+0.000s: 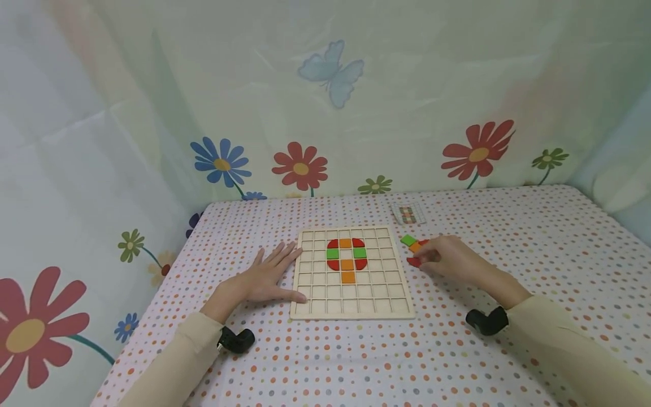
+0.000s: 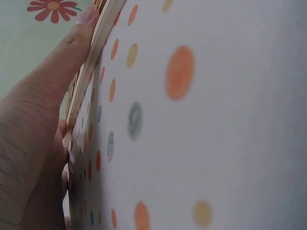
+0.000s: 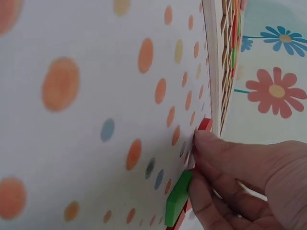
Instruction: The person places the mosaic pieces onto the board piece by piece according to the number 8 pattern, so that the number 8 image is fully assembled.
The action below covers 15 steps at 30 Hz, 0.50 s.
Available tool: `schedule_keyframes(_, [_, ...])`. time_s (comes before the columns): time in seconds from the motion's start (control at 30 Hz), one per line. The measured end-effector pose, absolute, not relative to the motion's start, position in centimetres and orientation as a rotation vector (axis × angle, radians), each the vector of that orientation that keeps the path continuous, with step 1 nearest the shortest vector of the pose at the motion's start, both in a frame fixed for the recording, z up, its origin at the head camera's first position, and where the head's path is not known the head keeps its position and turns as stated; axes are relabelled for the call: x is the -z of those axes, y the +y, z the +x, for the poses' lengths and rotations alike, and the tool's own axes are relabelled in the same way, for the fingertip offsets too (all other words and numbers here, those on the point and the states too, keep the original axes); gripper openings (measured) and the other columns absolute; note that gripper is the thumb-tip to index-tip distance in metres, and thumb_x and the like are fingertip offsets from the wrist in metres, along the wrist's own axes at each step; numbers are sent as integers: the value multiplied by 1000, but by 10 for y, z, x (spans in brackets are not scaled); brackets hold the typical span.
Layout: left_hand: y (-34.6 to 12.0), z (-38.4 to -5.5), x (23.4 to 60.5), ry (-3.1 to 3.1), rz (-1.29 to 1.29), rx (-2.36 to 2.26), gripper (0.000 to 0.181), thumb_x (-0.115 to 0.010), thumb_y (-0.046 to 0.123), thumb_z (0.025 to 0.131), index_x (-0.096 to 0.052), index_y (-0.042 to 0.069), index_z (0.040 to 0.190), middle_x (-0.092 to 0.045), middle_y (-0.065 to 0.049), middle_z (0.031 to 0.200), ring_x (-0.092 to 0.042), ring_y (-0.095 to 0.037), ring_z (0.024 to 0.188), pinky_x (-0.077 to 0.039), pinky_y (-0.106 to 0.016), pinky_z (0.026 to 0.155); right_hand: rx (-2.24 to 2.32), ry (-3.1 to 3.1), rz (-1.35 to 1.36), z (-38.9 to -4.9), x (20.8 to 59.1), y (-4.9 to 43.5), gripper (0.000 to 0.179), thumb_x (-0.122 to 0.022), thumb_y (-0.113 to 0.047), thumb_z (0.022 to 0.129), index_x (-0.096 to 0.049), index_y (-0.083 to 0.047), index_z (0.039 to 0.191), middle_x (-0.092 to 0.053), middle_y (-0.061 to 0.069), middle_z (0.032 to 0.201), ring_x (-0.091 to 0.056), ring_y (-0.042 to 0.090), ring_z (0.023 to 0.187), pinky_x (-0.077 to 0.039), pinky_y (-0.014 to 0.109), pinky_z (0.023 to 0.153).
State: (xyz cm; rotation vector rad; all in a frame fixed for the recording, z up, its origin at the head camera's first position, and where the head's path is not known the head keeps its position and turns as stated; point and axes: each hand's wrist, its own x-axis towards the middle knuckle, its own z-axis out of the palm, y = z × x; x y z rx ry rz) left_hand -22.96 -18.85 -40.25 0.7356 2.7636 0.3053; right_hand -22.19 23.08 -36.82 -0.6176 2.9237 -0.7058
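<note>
A pale wooden grid board lies on the table, with red, green and orange tiles in its upper middle squares. My left hand rests at the board's left edge with fingers spread and the thumb over the rim. To the right of the board, my right hand pinches a red tile between thumb and fingers, low over the cloth. A green tile lies by its curled fingers. Other loose tiles, among them a green tile and an orange tile, sit just beyond the fingertips, partly hidden by the hand.
Behind the loose tiles lies a small card printed with a coloured grid pattern. A dotted cloth covers the table. Flower-printed curtains hang at the back and sides.
</note>
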Motion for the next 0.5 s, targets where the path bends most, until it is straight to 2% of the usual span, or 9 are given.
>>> schedule_keyframes(0.2, [-187,-232,400,2771,745,-283,116,-64,79,86,-10,21,170,-1,-5,177,4,-29,162,7,-63,125,702,2908,-633,-224,363,228,20,-82,2,86,-76,9,104,-74,12,94,-70,26,86,-61,45,77])
schedule_keyframes(0.33, [-187,-230,400,2768,740,-287,115,-65,77,86,-10,21,170,-2,-5,177,3,-30,162,6,-64,125,717,2900,-573,-226,363,223,21,-86,-3,85,-77,8,101,-73,13,93,-69,26,85,-60,45,77])
schedule_keyframes(0.5, [-188,-230,403,2776,737,-267,116,-64,79,86,-10,21,170,-2,-5,177,3,-29,162,5,-65,125,703,2920,-504,-228,366,217,14,-85,0,84,-78,4,96,-72,12,93,-68,26,85,-59,44,77])
